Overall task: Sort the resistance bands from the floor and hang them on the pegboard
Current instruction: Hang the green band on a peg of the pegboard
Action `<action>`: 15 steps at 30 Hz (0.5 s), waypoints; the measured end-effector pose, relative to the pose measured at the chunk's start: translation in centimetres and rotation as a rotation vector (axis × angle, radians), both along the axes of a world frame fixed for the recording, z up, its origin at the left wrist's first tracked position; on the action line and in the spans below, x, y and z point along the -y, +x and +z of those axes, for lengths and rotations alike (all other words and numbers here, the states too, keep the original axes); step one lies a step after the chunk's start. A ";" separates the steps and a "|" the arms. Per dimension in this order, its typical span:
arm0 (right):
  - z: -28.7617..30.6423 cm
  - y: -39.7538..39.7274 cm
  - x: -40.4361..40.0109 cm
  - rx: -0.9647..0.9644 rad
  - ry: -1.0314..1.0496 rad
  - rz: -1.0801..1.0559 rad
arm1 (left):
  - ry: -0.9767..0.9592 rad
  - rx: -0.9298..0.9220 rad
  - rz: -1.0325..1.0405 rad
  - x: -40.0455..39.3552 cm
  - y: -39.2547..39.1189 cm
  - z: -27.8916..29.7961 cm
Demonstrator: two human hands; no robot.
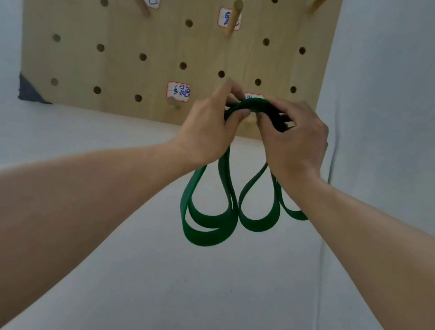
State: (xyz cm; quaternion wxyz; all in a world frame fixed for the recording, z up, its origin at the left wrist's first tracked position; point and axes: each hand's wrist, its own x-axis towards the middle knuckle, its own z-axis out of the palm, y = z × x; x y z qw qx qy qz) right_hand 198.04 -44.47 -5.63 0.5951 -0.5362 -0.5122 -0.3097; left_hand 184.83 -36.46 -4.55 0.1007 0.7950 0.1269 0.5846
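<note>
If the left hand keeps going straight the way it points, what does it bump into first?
Probably the wooden pegboard. The left hand, holding the green band, points at its lower edge, near a short peg; depth is unclear.

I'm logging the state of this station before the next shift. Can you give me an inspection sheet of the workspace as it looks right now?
Surface: wooden pegboard on a pale wall, several wooden pegs sticking out, handwritten labels beside some.
Job's things: green bands bunched at the top, loops hanging down, near the board's lower edge.
Clutter: nothing seen.
Grips: left hand and right hand both pinch the top of the bands.
Cables: nothing seen.
Surroundings: plain pale wall; dark corner piece at the board's lower left.
</note>
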 end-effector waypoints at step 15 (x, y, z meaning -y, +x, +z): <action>2.8 -7.3 -6.5 0.130 -0.047 0.137 | 0.060 0.155 0.250 -4.1 -8.9 0.3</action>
